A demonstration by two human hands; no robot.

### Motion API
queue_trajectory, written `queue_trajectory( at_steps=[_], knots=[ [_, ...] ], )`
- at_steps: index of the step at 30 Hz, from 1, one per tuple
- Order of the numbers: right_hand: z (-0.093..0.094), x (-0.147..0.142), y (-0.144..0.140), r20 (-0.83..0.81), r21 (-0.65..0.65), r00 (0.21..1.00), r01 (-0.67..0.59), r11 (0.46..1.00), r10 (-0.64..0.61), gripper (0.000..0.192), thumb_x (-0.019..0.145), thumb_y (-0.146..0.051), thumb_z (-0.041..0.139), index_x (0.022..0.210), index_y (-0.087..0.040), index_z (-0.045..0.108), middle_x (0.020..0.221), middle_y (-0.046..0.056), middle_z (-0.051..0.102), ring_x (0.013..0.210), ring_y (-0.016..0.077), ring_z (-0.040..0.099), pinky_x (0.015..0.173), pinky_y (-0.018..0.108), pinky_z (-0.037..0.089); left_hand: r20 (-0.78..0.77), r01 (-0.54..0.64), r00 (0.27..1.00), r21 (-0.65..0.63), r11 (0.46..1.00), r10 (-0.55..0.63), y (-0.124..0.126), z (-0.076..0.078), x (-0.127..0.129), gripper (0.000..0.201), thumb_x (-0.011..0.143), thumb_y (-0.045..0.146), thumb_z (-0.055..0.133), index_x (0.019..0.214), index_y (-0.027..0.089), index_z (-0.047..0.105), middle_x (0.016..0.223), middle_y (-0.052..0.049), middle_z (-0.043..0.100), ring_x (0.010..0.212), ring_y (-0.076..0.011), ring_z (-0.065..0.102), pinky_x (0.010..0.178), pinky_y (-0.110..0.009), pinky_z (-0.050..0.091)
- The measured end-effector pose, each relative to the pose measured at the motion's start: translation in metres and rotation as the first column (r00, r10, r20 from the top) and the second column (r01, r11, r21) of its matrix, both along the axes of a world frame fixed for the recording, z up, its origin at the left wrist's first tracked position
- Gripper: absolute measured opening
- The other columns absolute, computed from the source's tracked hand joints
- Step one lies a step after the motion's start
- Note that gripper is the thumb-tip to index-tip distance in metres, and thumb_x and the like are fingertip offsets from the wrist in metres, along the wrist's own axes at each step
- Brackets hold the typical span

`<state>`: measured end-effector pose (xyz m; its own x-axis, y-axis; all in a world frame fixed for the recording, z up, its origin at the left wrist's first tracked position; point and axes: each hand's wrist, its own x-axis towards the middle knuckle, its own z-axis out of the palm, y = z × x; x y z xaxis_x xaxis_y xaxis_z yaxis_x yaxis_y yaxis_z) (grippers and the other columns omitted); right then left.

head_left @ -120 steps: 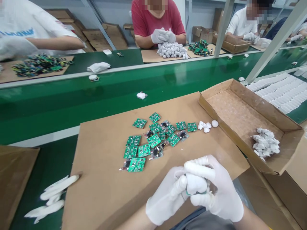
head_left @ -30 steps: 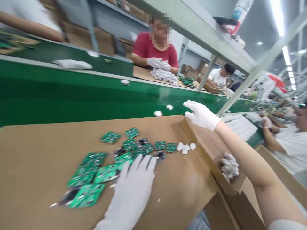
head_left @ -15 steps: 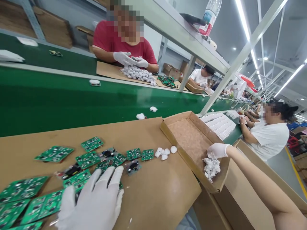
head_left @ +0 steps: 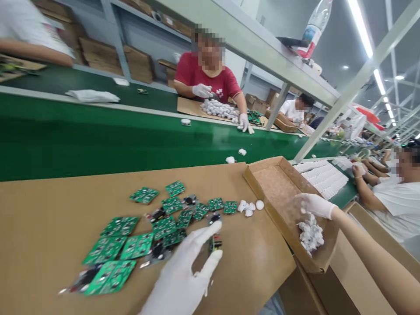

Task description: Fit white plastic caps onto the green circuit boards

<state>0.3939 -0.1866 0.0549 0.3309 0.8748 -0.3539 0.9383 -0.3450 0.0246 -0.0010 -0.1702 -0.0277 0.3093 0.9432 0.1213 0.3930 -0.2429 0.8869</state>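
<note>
My left hand [head_left: 183,267], in a white glove, is over the cardboard work surface with a small circuit board [head_left: 215,243] on edge between thumb and fingers. Left of it lie several green circuit boards [head_left: 134,246], some with dark components facing up. My right hand [head_left: 315,205], also gloved, is inside a shallow cardboard tray [head_left: 267,214], just over a heap of crumpled white pieces [head_left: 311,234]. Its fingers are blurred, so whether they grip a piece is unclear. Between boards and tray sit a few white lumps [head_left: 248,207] and a round white piece [head_left: 260,204].
Beyond the cardboard runs a green conveyor belt [head_left: 114,148] carrying small white-topped boards [head_left: 230,160]. Across it, a person in red [head_left: 210,83] works at a white heap. A slanted metal post [head_left: 323,124] and rows of white strips [head_left: 323,177] stand behind the tray.
My left hand has turned and now holds a circuit board at its fingertips. My right hand has lifted slightly off the white heap. The view has swung left; the person opposite reaches toward the belt.
</note>
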Motion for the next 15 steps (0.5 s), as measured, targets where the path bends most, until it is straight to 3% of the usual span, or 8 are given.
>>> queue_trajectory(
  at_steps=[1,3,5,7,10,13,15],
  knots=[
    [0.001,0.001,0.001,0.008,0.009,1.000,0.006,1.000,-0.007,0.029,0.098,-0.034,0.060,0.121,-0.017,0.061,0.115,0.007,0.066,0.094,0.0185,0.068,0.081,0.037,0.059,0.111,0.026,0.994,-0.155,0.988,-0.009,-0.002,0.005,-0.001,0.046,0.088,0.043,0.052,0.128,0.024,0.063,0.135,-0.012,0.066,0.122,-0.0323,0.062,0.101,-0.045,0.050],
    [0.002,0.001,0.004,0.060,0.016,0.998,0.019,1.000,-0.020,0.026,0.099,-0.035,0.059,0.115,-0.016,0.063,0.109,0.006,0.068,0.089,0.0171,0.068,0.079,0.036,0.059,0.315,0.119,0.949,-0.399,0.909,0.014,-0.006,0.015,-0.003,0.050,0.090,0.050,0.052,0.132,0.024,0.060,0.135,-0.012,0.064,0.110,-0.0299,0.067,0.089,-0.041,0.056],
    [0.001,-0.002,0.009,0.135,0.074,0.990,0.026,0.997,-0.036,0.024,0.099,-0.036,0.058,0.109,-0.016,0.065,0.105,0.005,0.069,0.089,0.0170,0.068,0.081,0.037,0.058,0.483,0.215,0.871,-0.531,0.820,0.085,-0.007,0.021,-0.003,0.054,0.089,0.057,0.056,0.133,0.025,0.060,0.131,-0.012,0.063,0.098,-0.0272,0.069,0.076,-0.037,0.059],
    [0.000,-0.007,0.013,0.213,0.164,0.975,0.023,0.986,-0.058,0.024,0.099,-0.036,0.058,0.108,-0.015,0.065,0.107,0.006,0.068,0.095,0.0188,0.067,0.087,0.040,0.056,0.596,0.286,0.786,-0.587,0.757,0.165,-0.007,0.024,-0.002,0.052,0.085,0.057,0.064,0.126,0.026,0.065,0.121,-0.010,0.065,0.094,-0.0251,0.069,0.075,-0.034,0.059],
    [-0.004,-0.016,0.015,0.250,0.253,0.967,-0.011,0.967,-0.055,0.018,0.097,-0.027,0.058,0.100,-0.012,0.066,0.108,0.013,0.069,0.099,0.0237,0.066,0.090,0.042,0.052,0.698,0.361,0.670,-0.605,0.710,0.254,-0.005,0.022,0.000,0.040,0.082,0.052,0.072,0.111,0.024,0.074,0.104,-0.006,0.068,0.095,-0.0226,0.068,0.087,-0.035,0.057],
    [-0.001,-0.029,0.011,0.162,0.304,0.987,-0.052,0.951,0.002,0.016,0.094,-0.019,0.054,0.092,-0.014,0.069,0.104,0.017,0.072,0.098,0.0271,0.070,0.089,0.038,0.051,0.793,0.448,0.528,-0.565,0.693,0.305,-0.003,0.017,0.001,0.033,0.083,0.045,0.074,0.108,0.025,0.078,0.108,-0.007,0.071,0.099,-0.0231,0.066,0.099,-0.041,0.052],
    [0.004,-0.046,0.000,0.087,0.371,0.995,-0.072,0.926,0.043,0.021,0.096,-0.020,0.048,0.104,-0.018,0.068,0.111,0.014,0.073,0.106,0.0260,0.069,0.095,0.037,0.051,0.824,0.492,0.474,-0.539,0.684,0.309,-0.003,0.016,0.001,0.033,0.081,0.042,0.075,0.109,0.024,0.078,0.109,-0.008,0.073,0.103,-0.0250,0.066,0.104,-0.045,0.049]
  ],
)
